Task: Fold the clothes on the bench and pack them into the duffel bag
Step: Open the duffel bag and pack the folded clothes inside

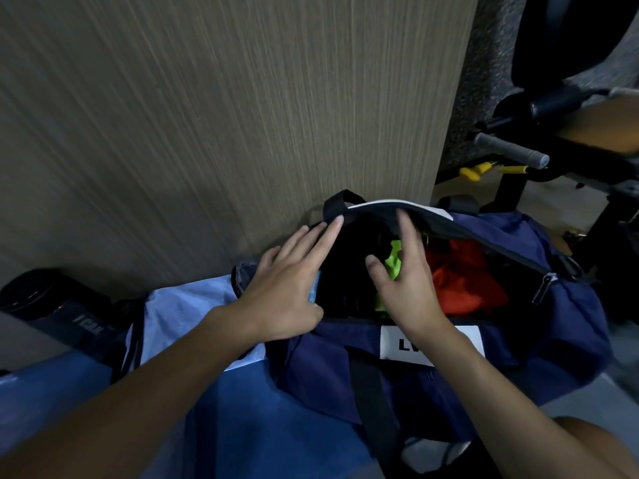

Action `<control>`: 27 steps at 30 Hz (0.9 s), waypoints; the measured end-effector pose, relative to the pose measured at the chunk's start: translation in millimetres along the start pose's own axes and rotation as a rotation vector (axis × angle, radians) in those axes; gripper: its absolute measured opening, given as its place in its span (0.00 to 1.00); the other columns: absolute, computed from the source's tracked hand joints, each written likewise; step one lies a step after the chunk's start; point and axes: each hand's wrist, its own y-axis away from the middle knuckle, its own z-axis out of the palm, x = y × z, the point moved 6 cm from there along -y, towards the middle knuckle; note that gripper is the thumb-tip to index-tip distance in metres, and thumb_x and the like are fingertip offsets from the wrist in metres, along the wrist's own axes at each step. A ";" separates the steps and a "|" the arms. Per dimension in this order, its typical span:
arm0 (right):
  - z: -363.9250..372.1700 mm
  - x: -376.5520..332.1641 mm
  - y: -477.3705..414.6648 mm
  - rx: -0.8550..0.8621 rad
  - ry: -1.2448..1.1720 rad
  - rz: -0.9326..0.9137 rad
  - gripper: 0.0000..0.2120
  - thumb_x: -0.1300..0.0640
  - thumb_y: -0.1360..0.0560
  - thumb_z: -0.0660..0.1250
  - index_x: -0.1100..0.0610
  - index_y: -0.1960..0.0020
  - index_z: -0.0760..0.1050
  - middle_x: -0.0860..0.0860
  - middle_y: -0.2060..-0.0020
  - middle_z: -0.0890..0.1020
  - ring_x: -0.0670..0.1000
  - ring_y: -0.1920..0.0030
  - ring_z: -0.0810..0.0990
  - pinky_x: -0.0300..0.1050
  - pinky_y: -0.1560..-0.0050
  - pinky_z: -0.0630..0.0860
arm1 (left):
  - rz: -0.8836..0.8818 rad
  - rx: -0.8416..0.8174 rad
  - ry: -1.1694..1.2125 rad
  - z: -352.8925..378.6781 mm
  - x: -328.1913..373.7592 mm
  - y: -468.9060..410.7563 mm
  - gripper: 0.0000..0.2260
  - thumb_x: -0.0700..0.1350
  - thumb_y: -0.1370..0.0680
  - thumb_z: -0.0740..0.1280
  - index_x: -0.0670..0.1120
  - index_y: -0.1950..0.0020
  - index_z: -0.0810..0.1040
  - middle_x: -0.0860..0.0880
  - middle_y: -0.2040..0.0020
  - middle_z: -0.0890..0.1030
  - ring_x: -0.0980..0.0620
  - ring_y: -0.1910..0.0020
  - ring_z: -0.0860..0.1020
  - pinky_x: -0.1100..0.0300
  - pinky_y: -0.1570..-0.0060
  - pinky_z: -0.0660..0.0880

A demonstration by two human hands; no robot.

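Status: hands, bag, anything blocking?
Left hand open, flat on left end of duffel bag. Right hand open over the opening. Green garment, orange garment inside. Light blue cloth outside.

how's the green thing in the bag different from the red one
The green garment is neon and shows only in small patches, partly hidden by the right hand. The red garment shows a much larger, uncovered area. The green garment lies near the middle of the opening, the red garment toward the person's right. Both lie loosely bunched inside the open duffel bag.
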 end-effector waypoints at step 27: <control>43.8 25.4 -33.1 -0.285 0.029 0.244 0.34 0.62 0.28 0.75 0.59 0.26 0.64 0.52 0.37 0.76 0.46 0.39 0.73 0.29 0.45 0.64 | 0.137 0.138 -0.334 -21.8 7.9 -29.2 0.62 0.62 0.38 0.78 0.51 0.19 0.37 0.57 0.20 0.35 0.57 0.20 0.39 0.40 0.25 0.55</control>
